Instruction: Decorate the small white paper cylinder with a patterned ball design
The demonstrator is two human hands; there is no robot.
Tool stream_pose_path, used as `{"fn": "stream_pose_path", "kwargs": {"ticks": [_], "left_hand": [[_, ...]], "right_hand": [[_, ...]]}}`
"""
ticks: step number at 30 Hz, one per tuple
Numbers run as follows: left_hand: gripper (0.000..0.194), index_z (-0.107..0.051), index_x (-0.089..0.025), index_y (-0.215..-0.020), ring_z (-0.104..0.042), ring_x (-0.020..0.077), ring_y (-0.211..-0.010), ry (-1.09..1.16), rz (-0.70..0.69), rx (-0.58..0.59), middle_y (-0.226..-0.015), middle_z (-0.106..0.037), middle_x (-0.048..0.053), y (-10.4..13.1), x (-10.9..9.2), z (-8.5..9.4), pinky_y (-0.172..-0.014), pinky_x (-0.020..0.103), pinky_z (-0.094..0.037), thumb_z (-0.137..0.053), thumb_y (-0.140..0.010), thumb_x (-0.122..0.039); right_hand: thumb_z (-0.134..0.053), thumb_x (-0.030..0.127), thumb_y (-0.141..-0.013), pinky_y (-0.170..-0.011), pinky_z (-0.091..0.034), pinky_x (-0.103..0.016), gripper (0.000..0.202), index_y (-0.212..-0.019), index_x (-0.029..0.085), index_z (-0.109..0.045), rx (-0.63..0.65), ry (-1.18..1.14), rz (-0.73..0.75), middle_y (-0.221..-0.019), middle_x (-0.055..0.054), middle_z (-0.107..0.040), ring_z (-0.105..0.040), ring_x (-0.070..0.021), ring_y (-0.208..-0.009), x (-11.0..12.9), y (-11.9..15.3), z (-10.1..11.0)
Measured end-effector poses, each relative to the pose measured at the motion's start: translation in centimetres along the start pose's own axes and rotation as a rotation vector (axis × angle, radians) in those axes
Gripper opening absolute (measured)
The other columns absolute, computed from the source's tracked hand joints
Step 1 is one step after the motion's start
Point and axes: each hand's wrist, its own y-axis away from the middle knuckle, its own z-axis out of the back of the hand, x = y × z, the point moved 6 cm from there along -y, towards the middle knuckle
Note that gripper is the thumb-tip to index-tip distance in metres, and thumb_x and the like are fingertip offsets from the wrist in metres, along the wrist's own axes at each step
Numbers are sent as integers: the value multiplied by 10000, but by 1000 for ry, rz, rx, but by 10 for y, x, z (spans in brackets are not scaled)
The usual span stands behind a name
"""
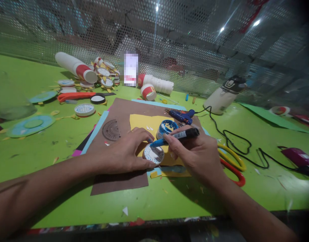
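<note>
In the head view, my right hand (194, 151) grips a blue marker pen (174, 135) with a black end. Its tip meets the upper edge of a small round white disc (153, 155) covered with blue dots and dark lines. My left hand (126, 149) steadies that disc, thumb at its lower edge and fingers at its upper left. Under the disc lie yellow paper (139, 121) and brown paper (124, 109). Just behind the pen stands an open paint pot (168, 127) smeared blue. A dark protractor (111, 130) lies left of my left hand.
Beyond the paper are a blue glue gun (181, 115), paper cups (157, 84) and orange-handled scissors (76, 96). Yellow-and-red scissor handles (235, 161) lie right of my right hand, near a black cord (217, 127). A white bottle (223, 95) stands at back right, before a perforated screen (189, 47).
</note>
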Motion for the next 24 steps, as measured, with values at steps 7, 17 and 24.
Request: {"fn": "stream_pose_path", "kwargs": {"ticks": [7,17,24], "left_hand": [[424,-552,-203,-1112,-546,274,-1071,-15,21,2,-1165,-576,80,-1,4,-3,-912,425,-452,-705,-779,-417],[427,-529,-204,-1117,-545,268,-1095,-25,-2,-3,-1193,-564,90,1,4,-3,-927,422,-456,-690,-795,-435],[514,-526,-179,-1144,-538,287,-1083,-49,58,-7,-1191,-561,98,0,1,-1,-924,455,-450,-694,-760,-477]], "right_hand": [[-718,330,-813,-424,-432,-225,208,-696,173,-648,-19,24,25,-475,40,-595,-537,-102,-405,0,1,0],[-711,333,-814,-498,-470,-248,309,-552,186,-641,-152,-56,-5,-530,8,-624,-545,-108,-465,5,1,14],[-699,334,-814,-501,-465,-244,281,-587,176,-649,-166,-80,-65,-523,14,-607,-544,-106,-469,0,1,12]]}}
